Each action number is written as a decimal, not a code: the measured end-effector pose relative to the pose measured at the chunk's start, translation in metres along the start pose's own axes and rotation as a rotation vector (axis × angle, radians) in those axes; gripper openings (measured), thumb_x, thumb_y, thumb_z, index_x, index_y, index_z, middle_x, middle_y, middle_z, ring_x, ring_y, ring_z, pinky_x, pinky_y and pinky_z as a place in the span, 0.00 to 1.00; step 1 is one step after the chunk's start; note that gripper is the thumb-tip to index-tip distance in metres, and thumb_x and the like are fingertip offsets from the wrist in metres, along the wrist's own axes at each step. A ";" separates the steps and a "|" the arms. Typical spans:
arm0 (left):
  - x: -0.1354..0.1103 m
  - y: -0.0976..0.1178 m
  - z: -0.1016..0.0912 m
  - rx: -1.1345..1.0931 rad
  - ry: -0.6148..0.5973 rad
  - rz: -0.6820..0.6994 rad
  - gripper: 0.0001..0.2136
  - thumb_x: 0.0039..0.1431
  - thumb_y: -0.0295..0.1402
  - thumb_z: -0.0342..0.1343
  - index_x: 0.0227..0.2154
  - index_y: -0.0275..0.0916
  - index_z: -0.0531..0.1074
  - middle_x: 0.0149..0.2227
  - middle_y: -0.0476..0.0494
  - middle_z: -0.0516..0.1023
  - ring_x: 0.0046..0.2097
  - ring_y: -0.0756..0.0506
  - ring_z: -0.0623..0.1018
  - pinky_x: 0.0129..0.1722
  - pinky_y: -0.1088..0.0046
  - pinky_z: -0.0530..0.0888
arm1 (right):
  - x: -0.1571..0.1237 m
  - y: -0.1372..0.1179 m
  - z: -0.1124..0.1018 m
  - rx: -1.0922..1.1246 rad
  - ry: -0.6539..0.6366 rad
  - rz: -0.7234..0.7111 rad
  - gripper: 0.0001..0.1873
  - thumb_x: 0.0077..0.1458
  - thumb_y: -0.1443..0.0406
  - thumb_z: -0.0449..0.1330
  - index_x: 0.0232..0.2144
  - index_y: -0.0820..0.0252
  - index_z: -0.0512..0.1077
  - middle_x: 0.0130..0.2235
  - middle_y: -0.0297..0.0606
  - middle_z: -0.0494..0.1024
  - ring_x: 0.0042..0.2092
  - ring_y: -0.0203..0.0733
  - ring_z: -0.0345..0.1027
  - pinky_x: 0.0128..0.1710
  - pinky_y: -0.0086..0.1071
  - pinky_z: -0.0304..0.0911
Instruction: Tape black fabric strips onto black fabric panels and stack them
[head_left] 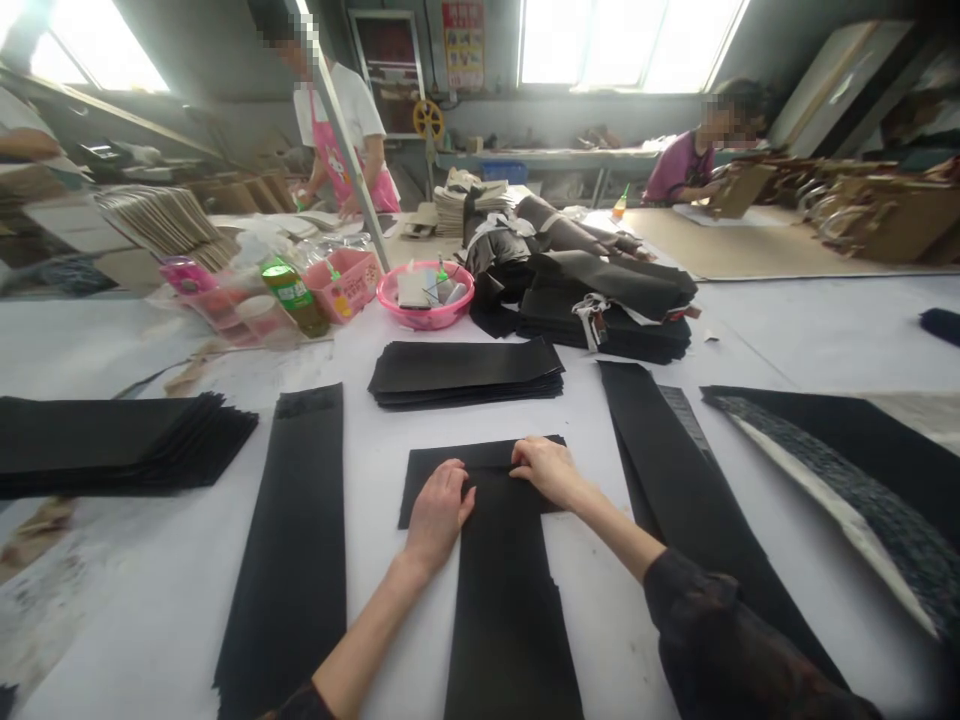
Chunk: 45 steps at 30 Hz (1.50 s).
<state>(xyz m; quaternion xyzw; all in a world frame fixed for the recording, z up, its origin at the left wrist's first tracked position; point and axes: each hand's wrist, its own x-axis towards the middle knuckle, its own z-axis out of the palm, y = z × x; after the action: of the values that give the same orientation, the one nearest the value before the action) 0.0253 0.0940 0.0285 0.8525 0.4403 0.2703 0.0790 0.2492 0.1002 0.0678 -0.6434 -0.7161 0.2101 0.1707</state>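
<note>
A long black strip, which looks like leather or a coated fabric, runs toward me on the white table. Its far end lies across a shorter black piece set crosswise. My left hand is closed at the long strip's far left corner, fingers bent and thumb close to them. On the other side, my right hand pinches the strip's far right corner, fingertips and thumb together. Both hands partly cover the crosswise piece. Just beyond them lies a stack of black rectangular pieces.
Black strips flank my hands at left and right. Another black stack lies far left. Farther back are a pink basin, a bottle and a dark material pile. Two co-workers stand across the table.
</note>
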 end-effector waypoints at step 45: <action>0.012 0.057 -0.040 -1.250 0.001 -0.631 0.12 0.53 0.41 0.62 0.31 0.35 0.74 0.29 0.48 0.76 0.31 0.50 0.73 0.33 0.78 0.69 | -0.033 -0.059 -0.039 0.269 0.010 -0.168 0.06 0.55 0.66 0.60 0.28 0.56 0.76 0.28 0.29 0.76 0.29 0.33 0.66 0.29 0.25 0.55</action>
<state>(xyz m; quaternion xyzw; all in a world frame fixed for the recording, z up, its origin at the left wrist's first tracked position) 0.0497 0.0653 0.0880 0.4785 0.4289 0.4374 0.6291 0.2226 0.0653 0.1325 -0.5536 -0.7318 0.2861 0.2759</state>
